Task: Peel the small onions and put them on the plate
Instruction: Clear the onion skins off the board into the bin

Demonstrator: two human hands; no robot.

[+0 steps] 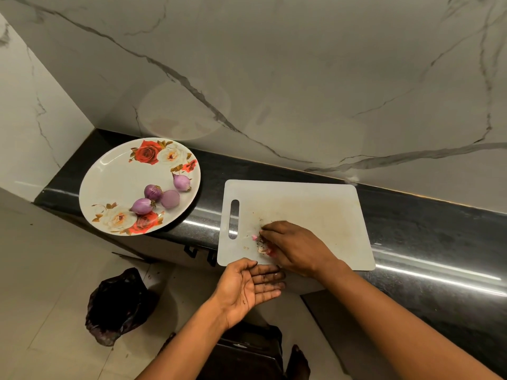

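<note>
Four small onions (pixel 162 194) are lying on the rose-patterned plate (pixel 115 182) at the left of the dark counter (pixel 411 229), well apart from the white cutting board (pixel 301 204); the right hand (pixel 290 248) is resting palm down on the board, fingers bent over pink peel scraps (pixel 255 237) – whether it is pinching them cannot be told; the left hand (pixel 247 286) is waiting palm up at the board's near edge, fingers straight, holding nothing; a dark bag (pixel 118 305) is sitting on the floor.
</note>
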